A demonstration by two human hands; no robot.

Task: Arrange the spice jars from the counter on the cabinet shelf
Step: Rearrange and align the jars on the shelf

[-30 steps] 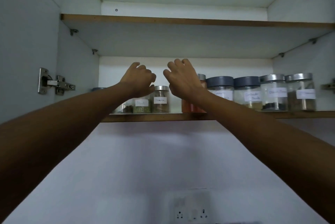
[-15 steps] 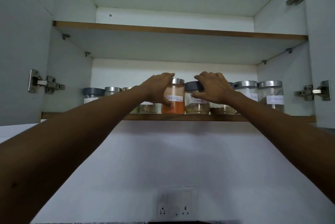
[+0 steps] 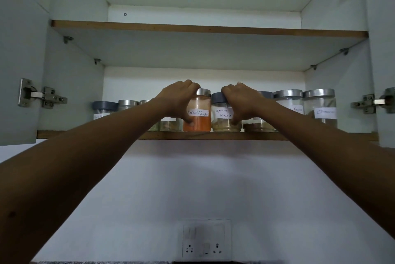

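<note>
Both grips are clenched on jars at the front edge of the lower cabinet shelf, with the arms stretched up from below. The left grip grasps the red chilli jar, fingers curled over its steel lid and thumb pressed down the front glass near the lower left. The jar is clear and upright, filled most of the way with orange-red powder that is paler towards the top. Its white handwritten label reads "Red chilli Powder". The right grip grasps the garam masala jar, which stands just beside the first. Its fingers wrap the grey lid and its thumb runs down the right of the front. This jar holds a low layer of yellowish-brown powder, and its label reads "Garam Masala".

The row of jars continues along the shelf. Past the left forearm stand a grey-lidded jar and a steel-lidded jar, with writing too small to read. To the right stand two steel-lidded jars. The outer one's label begins "Ci" and the rest is blurred. Above runs the upper shelf. On the wall below the cabinet sits a socket plate.
</note>
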